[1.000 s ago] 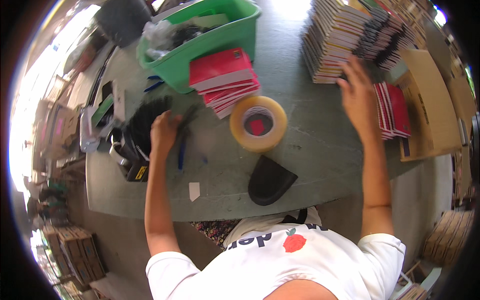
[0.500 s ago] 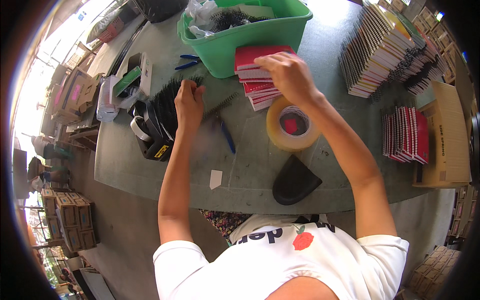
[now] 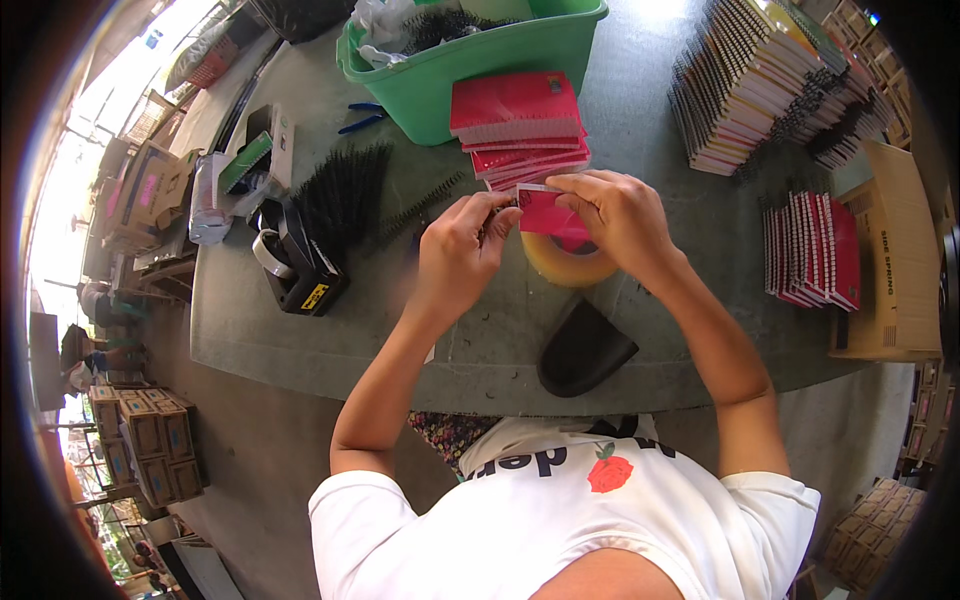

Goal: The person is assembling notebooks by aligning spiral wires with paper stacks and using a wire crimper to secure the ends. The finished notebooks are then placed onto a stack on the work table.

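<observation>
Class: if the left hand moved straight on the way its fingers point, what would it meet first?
Probably the red booklet that the left hand already pinches, then the right hand. Depth is unclear.

A small red notebook, held flat between both hands, sits above a tape roll on the table.

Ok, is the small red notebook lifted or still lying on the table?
Lifted: the small red notebook is pinched between left hand and right hand, above the tape roll.

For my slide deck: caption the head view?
Both hands hold a small red notebook above a tape roll.
</observation>
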`<state>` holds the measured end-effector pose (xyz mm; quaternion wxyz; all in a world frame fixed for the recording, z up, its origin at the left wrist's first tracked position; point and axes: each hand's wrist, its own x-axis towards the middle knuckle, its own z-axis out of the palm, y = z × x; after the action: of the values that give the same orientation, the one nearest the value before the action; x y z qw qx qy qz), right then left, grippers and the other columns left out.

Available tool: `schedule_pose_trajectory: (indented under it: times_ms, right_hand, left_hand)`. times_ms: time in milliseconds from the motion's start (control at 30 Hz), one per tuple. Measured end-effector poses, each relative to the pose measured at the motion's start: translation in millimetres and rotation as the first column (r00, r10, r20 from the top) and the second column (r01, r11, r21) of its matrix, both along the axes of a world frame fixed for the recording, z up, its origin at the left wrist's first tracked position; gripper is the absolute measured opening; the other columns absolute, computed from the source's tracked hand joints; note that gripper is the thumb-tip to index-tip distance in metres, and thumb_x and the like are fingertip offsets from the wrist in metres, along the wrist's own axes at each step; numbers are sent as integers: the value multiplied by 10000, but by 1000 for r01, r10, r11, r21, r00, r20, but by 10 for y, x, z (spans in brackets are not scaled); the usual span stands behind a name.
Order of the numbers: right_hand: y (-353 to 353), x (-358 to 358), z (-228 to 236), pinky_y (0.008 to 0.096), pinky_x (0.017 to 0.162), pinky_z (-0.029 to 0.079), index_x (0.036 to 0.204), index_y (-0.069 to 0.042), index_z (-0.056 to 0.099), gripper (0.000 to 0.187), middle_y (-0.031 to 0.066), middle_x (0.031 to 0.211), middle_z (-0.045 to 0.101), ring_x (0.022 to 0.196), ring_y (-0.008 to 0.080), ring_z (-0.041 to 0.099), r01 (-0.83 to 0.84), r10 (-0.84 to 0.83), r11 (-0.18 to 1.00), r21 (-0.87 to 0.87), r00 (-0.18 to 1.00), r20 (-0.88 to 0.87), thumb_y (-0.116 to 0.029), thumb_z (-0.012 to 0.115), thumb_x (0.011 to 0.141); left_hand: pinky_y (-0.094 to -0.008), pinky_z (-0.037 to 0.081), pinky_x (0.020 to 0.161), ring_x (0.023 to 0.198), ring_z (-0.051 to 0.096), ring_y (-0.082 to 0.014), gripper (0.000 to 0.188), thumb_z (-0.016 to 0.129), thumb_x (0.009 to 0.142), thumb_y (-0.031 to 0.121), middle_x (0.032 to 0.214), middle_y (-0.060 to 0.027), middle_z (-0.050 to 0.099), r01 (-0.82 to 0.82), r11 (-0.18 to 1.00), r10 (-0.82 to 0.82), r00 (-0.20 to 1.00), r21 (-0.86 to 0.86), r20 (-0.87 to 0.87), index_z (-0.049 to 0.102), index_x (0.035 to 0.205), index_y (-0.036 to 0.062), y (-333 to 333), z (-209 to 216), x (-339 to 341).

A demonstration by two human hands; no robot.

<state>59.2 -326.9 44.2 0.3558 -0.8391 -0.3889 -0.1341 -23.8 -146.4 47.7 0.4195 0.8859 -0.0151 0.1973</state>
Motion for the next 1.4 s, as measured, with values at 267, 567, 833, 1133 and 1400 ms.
schedule_pose_trajectory:
  times_ms: [267, 567, 833, 1133, 1400]
  right_hand:
    - [-61, -40, 72, 327, 672, 505, 934, -54, 677, 166, 113, 842, 672, 750, 262, 652, 3, -5, 1000, -22, 999, -53, -62, 655, 770]
    - [-42, -49, 114, 346, 661, 497, 885, -74, 670, 111, 79, 822, 661, 757, 266, 638, 30, -34, 999, -37, 994, -104, -109, 654, 781]
    - [1, -80, 190, 356, 703, 489, 897, -77, 668, 181, 71, 859, 647, 824, 249, 624, -89, 90, 993, -73, 996, 3, -23, 638, 727]
    - [95, -117, 129, 358, 707, 493, 910, -89, 687, 177, 83, 834, 674, 810, 261, 644, -113, 113, 994, 2, 994, -14, -73, 629, 743]
    - [95, -109, 98, 369, 696, 493, 878, -82, 658, 138, 77, 791, 665, 786, 268, 644, -72, 74, 997, 27, 996, -52, -147, 641, 757]
  left_hand:
    - [-246, 397, 451, 478, 504, -94, 282, 529, 938, 266, 610, -51, 578, 8, 968, -92, 941, -250, -326, 630, 875, 9, -29, 155, 21]
    - [-208, 349, 366, 408, 460, -64, 380, 441, 973, 333, 561, -18, 531, 5, 855, -295, 826, -519, -480, 589, 843, 7, 58, 162, 26]
    - [-239, 419, 490, 508, 530, -87, 220, 560, 911, 226, 611, -42, 572, 72, 997, -70, 991, -11, 117, 612, 922, 13, 65, -94, 158]
    - [-235, 428, 567, 627, 539, -84, 152, 623, 871, 148, 686, -56, 589, 208, 978, -207, 973, -2, -103, 624, 923, 5, 116, 97, 64]
    - [-267, 438, 562, 579, 529, -130, 141, 652, 829, 111, 656, -82, 577, 115, 992, -111, 991, -59, 76, 614, 921, 11, 25, -38, 126]
